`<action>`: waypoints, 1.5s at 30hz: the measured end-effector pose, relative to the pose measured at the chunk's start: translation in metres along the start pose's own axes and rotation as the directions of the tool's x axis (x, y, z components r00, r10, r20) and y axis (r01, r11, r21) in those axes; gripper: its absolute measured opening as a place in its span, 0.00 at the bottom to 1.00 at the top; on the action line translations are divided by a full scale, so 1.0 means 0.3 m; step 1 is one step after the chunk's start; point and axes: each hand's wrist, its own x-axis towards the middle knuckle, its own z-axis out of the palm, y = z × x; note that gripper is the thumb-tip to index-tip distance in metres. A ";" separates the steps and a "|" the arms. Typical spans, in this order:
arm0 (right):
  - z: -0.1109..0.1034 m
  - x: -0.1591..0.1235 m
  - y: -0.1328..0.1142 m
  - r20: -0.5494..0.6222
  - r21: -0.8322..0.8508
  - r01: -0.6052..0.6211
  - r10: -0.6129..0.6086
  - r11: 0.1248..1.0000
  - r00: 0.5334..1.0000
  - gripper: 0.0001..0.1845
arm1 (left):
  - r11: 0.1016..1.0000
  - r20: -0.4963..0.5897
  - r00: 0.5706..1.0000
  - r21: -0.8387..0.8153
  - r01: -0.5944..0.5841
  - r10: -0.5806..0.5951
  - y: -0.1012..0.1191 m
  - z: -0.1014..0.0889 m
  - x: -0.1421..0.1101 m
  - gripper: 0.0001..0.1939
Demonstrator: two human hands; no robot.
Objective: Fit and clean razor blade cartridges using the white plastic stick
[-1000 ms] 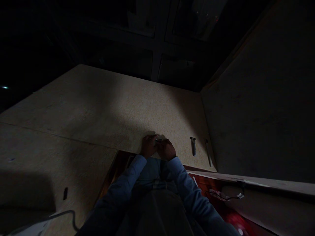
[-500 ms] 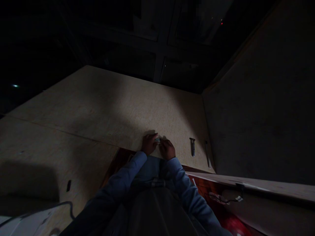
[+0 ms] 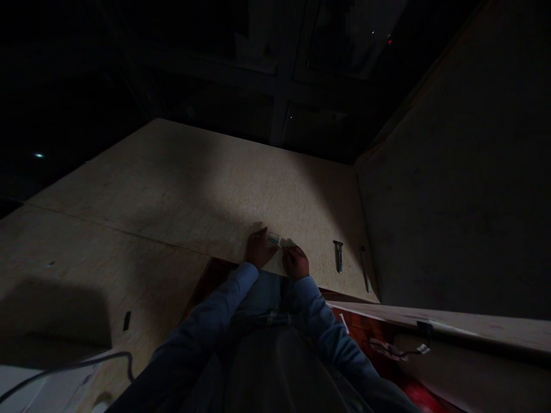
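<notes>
My left hand (image 3: 258, 250) is closed on a small pale packet (image 3: 273, 238) with a dark greenish band, near the front edge of the tabletop. Its thumb lies along the lower side of the packet. Just to the right, my right hand (image 3: 297, 263) has its fingers pinched together, their tips close to the packet's lower right corner. Whatever those fingertips hold is too small and dark to make out. Right of my hands, a T-shaped razor (image 3: 339, 257) lies on the table, its head pointing away from me.
The pale tabletop (image 3: 258, 178) runs back to a dark window frame. A thin long-handled tool (image 3: 365, 269) lies by the right-hand panel (image 3: 451, 201). A small black object (image 3: 126, 320) and a dark cable (image 3: 103, 359) are at lower left.
My right hand has drawn slightly right and down, away from the packet. More of the packet now shows beside my left hand. The view has shifted slightly.
</notes>
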 end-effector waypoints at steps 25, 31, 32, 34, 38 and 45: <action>0.002 0.004 0.005 0.014 0.035 -0.027 0.026 0.999 1.000 0.15 | 0.930 -0.318 0.883 0.010 0.366 -0.345 -0.313 -0.197 0.003 0.29; -0.055 -0.024 -0.016 0.034 0.085 -0.015 0.012 0.996 0.999 0.17 | 0.923 -0.324 0.865 -0.107 0.369 -0.384 -0.325 -0.184 -0.008 0.32; -0.077 -0.036 -0.015 0.025 0.084 -0.026 0.024 0.996 0.999 0.18 | 0.921 -0.314 0.866 -0.137 0.365 -0.390 -0.330 -0.187 -0.009 0.33; -0.137 -0.066 -0.002 -0.012 0.059 -0.072 0.072 0.996 0.997 0.18 | 0.913 -0.315 0.858 -0.174 0.368 -0.406 -0.339 -0.194 -0.011 0.35; -0.315 -0.133 0.065 -0.142 -0.060 -0.273 0.263 0.960 0.954 0.21 | 0.900 -0.376 0.821 -0.251 0.357 -0.430 -0.339 -0.202 -0.018 0.36; -0.628 -0.189 0.206 -0.328 -0.335 -0.688 0.605 0.643 0.725 0.23 | 0.941 -0.314 0.936 -0.335 0.046 -0.158 -0.037 -0.076 -0.031 0.19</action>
